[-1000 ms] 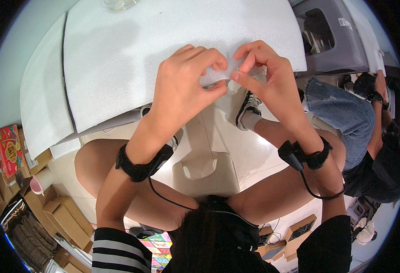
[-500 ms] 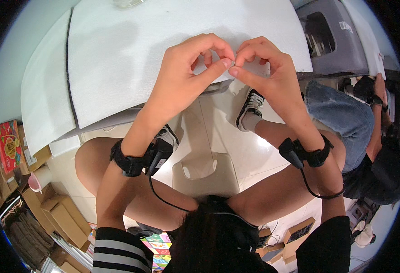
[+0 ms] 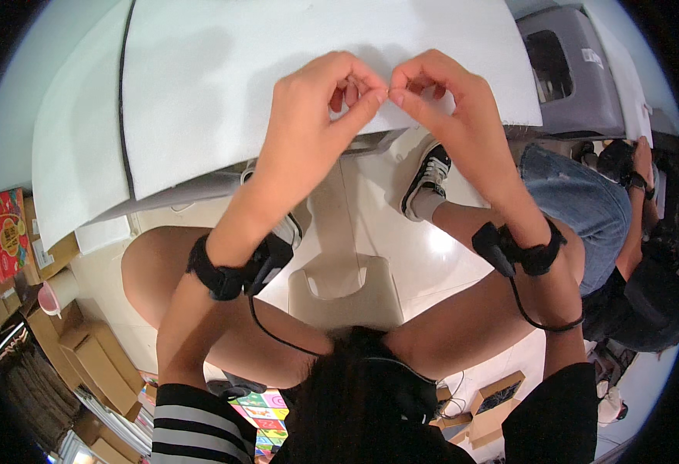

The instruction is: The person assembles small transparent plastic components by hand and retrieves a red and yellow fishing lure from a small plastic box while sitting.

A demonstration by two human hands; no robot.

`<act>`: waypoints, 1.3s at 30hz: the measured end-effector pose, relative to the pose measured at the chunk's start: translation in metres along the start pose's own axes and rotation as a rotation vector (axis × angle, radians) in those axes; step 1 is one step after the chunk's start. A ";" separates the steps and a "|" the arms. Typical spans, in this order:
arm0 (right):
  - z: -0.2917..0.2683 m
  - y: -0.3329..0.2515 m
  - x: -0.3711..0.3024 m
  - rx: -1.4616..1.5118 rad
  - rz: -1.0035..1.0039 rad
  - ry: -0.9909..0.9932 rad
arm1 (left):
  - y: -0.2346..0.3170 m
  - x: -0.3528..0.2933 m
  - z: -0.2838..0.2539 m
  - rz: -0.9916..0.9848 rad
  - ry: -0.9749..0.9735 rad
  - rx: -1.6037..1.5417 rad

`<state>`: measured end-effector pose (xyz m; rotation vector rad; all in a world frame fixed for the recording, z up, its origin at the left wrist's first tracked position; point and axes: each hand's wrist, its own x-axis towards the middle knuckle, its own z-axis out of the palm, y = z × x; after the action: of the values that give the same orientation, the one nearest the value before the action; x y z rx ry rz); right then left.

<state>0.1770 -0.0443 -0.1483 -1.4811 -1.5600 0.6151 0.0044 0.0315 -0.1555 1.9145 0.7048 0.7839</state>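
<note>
White foam-topped bench (image 3: 223, 93) under me, my left hand (image 3: 308, 116) and right hand (image 3: 451, 112) meet thumb-tip to thumb-tip, both pinched nearly closed on something too small to make out between them.

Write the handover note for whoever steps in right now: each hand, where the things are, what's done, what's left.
Left hand: raised over the near edge of the white table, thumb and forefinger pinched together.
Right hand: mirrors it, pinched, fingertips meeting the left hand's at the middle.
Whatever they pinch is too small to make out; it may be a thin thread or nothing visible.
Both wrists carry black bands, each with a cable.
Table surface near the hands shows nothing else.
Done: pinch point established between the hands.
Left: cannot be judged from this view.
</note>
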 end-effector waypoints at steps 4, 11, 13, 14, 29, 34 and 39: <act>0.005 -0.006 0.008 0.076 0.045 -0.081 | 0.000 -0.001 -0.007 -0.076 0.015 -0.105; 0.025 -0.011 0.021 0.154 0.054 -0.052 | -0.006 -0.006 -0.016 -0.072 0.217 -0.204; 0.026 -0.012 0.024 0.150 0.027 -0.043 | -0.006 -0.006 -0.018 -0.039 0.227 -0.184; 0.026 -0.014 0.026 0.105 0.001 -0.035 | -0.007 -0.006 -0.018 -0.042 0.235 -0.183; 0.037 -0.014 0.044 -0.017 -0.137 0.010 | -0.012 -0.001 -0.027 -0.105 0.276 -0.096; 0.036 -0.012 0.045 -0.139 -0.231 -0.008 | -0.015 -0.001 -0.026 -0.130 0.319 -0.059; 0.039 -0.003 0.039 -0.237 -0.248 -0.081 | -0.017 0.000 -0.025 -0.136 0.328 -0.010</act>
<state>0.1457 0.0014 -0.1549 -1.4155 -1.8967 0.3598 -0.0173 0.0519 -0.1610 1.7259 1.0170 1.0235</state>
